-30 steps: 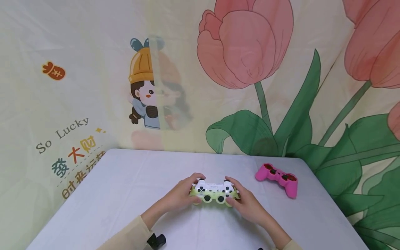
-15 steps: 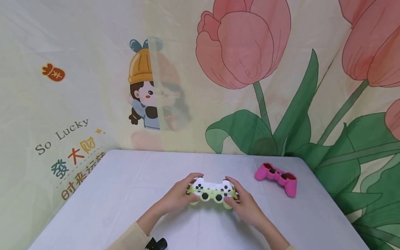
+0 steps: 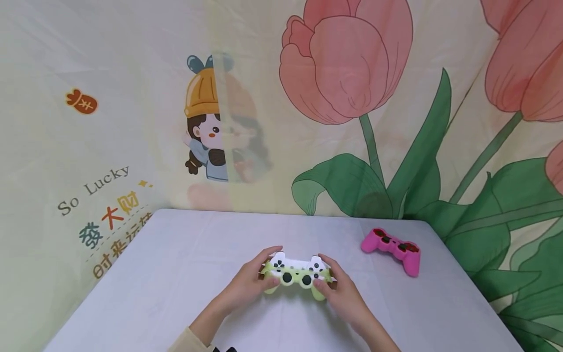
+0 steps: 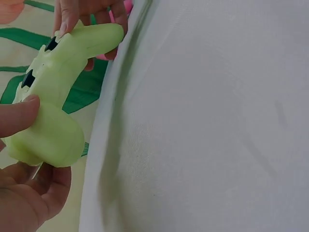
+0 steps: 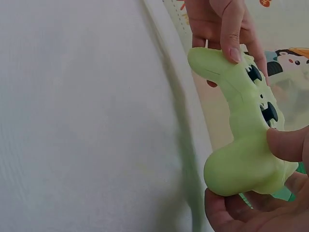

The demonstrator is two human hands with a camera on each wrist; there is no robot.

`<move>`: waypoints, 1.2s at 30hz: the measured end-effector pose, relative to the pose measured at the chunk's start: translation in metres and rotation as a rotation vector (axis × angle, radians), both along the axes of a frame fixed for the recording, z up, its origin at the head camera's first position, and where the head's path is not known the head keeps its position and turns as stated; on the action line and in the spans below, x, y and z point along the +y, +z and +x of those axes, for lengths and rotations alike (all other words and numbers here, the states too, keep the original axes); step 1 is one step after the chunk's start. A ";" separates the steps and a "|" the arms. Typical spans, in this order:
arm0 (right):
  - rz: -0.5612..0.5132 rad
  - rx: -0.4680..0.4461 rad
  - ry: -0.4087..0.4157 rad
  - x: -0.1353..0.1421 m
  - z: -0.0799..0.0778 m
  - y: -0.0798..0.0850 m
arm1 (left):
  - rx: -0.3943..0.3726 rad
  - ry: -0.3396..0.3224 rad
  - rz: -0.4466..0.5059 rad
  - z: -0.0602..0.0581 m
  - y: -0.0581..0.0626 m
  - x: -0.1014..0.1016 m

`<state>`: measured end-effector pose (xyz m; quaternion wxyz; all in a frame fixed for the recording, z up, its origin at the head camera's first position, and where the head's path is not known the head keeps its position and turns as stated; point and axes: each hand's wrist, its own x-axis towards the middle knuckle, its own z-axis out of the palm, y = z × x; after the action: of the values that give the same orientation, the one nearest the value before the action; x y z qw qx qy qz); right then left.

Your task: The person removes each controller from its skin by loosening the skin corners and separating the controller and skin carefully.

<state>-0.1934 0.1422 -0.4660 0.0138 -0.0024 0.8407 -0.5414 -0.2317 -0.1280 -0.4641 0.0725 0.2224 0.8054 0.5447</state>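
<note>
A game controller [image 3: 303,264] with a white upper face, black buttons and two black thumbsticks is held over the table in the head view. Pale green soft covering [image 4: 53,92] wraps its lower side and both handles. My left hand [image 3: 248,283] grips the left end, thumb on the front beside the stick, fingers curled behind. On the right end, my right hand [image 3: 347,293] holds in the same way, its thumb [image 5: 285,144] pressing the green surface close to a stick. Each wrist view shows a rounded green handle hanging down between the hands.
A pink controller [image 3: 391,248] with dark red and black parts lies on the white-covered table [image 3: 211,239], toward the back right. Behind the table's far edge hangs a cloth backdrop [image 3: 264,195] printed with tulips, a cartoon figure and lettering.
The controller and both hands have come slightly nearer and left. The controller's front has tilted, so more of its green handles shows. Both hands keep their hold; the pink controller stays put.
</note>
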 end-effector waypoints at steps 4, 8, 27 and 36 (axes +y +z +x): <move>-0.037 -0.007 -0.012 -0.004 0.006 0.000 | -0.017 0.024 0.025 0.006 -0.003 0.000; -0.081 0.003 -0.021 -0.008 0.011 -0.001 | -0.028 0.033 0.046 0.012 -0.006 -0.001; 0.020 0.022 -0.001 -0.020 0.021 -0.010 | -0.101 0.055 0.075 0.029 -0.022 -0.014; 0.120 0.083 0.003 -0.024 0.024 -0.013 | -0.054 0.048 0.021 0.032 -0.026 -0.018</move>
<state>-0.1699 0.1187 -0.4793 -0.0202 -0.0255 0.8716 -0.4892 -0.1994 -0.1461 -0.4903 0.0788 0.1888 0.8024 0.5606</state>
